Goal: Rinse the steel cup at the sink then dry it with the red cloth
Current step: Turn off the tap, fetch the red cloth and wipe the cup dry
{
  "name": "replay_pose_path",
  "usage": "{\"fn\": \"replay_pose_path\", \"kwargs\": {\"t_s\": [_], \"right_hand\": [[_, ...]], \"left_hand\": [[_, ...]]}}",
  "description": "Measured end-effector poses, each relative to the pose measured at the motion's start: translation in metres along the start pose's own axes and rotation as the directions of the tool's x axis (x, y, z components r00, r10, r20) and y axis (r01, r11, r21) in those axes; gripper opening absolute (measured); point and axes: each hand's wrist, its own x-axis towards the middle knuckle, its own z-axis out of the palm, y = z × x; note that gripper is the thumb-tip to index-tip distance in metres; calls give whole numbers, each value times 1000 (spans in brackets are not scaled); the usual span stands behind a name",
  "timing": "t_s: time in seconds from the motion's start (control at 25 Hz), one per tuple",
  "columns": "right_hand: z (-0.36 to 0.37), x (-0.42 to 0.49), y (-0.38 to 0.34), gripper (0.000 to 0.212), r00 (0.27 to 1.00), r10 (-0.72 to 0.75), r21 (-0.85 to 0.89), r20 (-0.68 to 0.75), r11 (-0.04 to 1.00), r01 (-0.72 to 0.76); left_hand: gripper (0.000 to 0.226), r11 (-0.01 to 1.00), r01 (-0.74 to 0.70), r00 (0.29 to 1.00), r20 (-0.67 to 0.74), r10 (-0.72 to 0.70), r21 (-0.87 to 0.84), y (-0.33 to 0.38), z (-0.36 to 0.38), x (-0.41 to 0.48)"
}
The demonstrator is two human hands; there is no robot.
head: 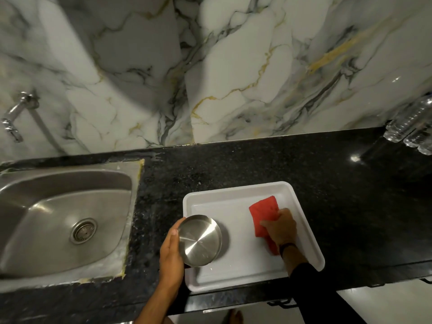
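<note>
The left hand (171,252) grips the steel cup (199,240) by its side, holding it over the near-left corner of the white tray (301,213), seemingly lifted clear of it; the right hand (280,228) clutches the red cloth (264,215) inside the tray; further left lies the sink (42,206) in the black counter (257,164); beyond, a tap (16,115) on the marble wall (233,66).

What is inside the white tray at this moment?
In the white tray lies the red cloth, with the right hand gripping it. The left hand holds the steel cup over the tray's left part. The tray floor under the cup and cloth is hidden.
</note>
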Motion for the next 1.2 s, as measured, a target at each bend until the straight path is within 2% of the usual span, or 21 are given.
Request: {"fn": "replay_pose_path", "kwargs": {"t_s": [0.04,0.08,0.12,0.16,0.2,0.28,0.44,0.52,0.56,0.6,0.64,0.68,0.72,0.76,0.84,0.96,1.08,1.2], "right_hand": [[0,-3,0,73,992,123,237,18,964,-123],[0,-10,-1,76,970,221,436,102,867,-243],[1,-19,-4,69,941,254,559,223,757,-337],[4,-30,-9,58,904,230,608,360,677,-415],[8,-44,-20,48,870,187,610,456,646,-458],[20,-76,-46,35,854,76,619,514,657,-431],[89,-167,-142,23,882,-210,709,422,683,-176],[137,-221,-199,27,862,-408,728,301,682,68],[160,-246,-222,26,820,-530,652,218,704,282],[186,-271,-244,22,753,-640,477,151,715,512],[211,-293,-262,17,671,-737,233,80,668,707],[239,-315,-281,14,572,-819,9,46,573,819],[268,-334,-299,14,494,-865,-142,93,479,866],[295,-351,-313,18,454,-871,-225,185,413,883],[343,-376,-334,30,422,-836,-283,351,335,899],[380,-392,-345,35,328,-831,-191,449,270,944],[391,-384,-356,23,154,-776,-38,611,166,985],[391,-377,-377,24,-8,-656,55,755,51,997]], "left_hand": [[41,1000,-11,1000,-16,11,11,4,-11,1],[42,1000,-21,999,-35,22,22,10,-23,4],[42,999,-32,998,-56,33,29,16,-36,7],[42,999,-39,996,-77,42,36,20,-51,12],[41,998,-44,994,-98,48,41,24,-67,18],[40,998,-48,989,-135,53,41,30,-97,31],[39,1000,-7,985,-174,10,15,45,-178,71],[41,1000,-14,984,-179,17,20,52,-223,96],[44,999,-29,983,-181,34,33,55,-243,106],[48,997,-54,980,-188,63,52,59,-264,117],[49,994,-84,975,-200,98,76,63,-282,129],[47,992,-100,973,-201,115,83,67,-303,144],[44,992,-99,975,-192,112,75,70,-322,157],[42,994,-90,979,-175,101,69,73,-339,168],[44,997,-33,990,-133,42,70,73,-371,185],[45,1000,13,997,-74,-11,17,77,-416,200],[39,998,50,999,19,-51,47,90,-457,226],[40,988,74,977,189,-99,134,102,-485,250]]}}
